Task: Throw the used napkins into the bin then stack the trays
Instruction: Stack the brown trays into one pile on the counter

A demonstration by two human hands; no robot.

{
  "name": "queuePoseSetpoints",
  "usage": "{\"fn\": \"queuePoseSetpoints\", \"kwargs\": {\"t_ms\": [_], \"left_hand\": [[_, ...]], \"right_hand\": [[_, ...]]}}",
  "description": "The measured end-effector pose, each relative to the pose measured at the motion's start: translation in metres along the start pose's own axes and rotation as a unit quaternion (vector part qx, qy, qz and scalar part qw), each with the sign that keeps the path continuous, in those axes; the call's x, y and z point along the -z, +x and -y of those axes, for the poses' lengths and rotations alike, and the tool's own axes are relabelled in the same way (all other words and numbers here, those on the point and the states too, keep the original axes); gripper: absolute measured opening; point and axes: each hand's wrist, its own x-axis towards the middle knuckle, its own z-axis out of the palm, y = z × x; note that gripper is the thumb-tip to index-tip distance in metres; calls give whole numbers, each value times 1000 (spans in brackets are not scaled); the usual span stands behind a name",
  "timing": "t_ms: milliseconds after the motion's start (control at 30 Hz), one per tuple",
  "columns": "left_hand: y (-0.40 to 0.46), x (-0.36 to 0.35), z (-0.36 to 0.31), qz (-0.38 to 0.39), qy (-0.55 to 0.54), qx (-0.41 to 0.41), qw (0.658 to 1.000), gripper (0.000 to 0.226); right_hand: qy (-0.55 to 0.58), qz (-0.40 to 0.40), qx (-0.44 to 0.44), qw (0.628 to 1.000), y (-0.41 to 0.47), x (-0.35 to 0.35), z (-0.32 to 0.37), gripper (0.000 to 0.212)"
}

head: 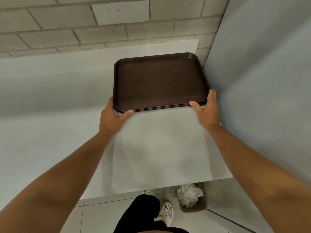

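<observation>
Stack of brown trays (159, 81): dark brown plastic, textured floor, several rims visible nested at the near edge; lies flat on the white table (159, 148) at about 12 o'clock, its right side close to the grey wall panel (260, 81)

Left hand (111, 117): arm stretched forward from 7 o'clock, palm against the stack's near-left corner, thumb (128, 113) laid along the near edge, fingers wrapped round the left side; gripping the stack

Right hand (207, 109): arm stretched forward from 4 o'clock, thumb (195, 105) spread onto the near rim, fingers extended up the right side at the near-right corner; gripping the stack there

Bin (193, 208): small, beige, on the tiled floor at 5 o'clock, partly under the table's edge

Used napkins (190, 194): crumpled white paper, inside the bin

Brick wall (101, 22): pale, behind the table

Person's white clogs (166, 211): with small charms, just beside the bin
</observation>
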Motion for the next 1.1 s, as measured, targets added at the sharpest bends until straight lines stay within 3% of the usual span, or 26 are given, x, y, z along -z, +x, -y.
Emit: {"fn": "queuePoseSetpoints", "kwargs": {"t_ms": [1100], "left_hand": [[6,0,9,28,27,-11,999,83]], "right_hand": [[-17,-36,15,999,0,0,-4,98]]}}
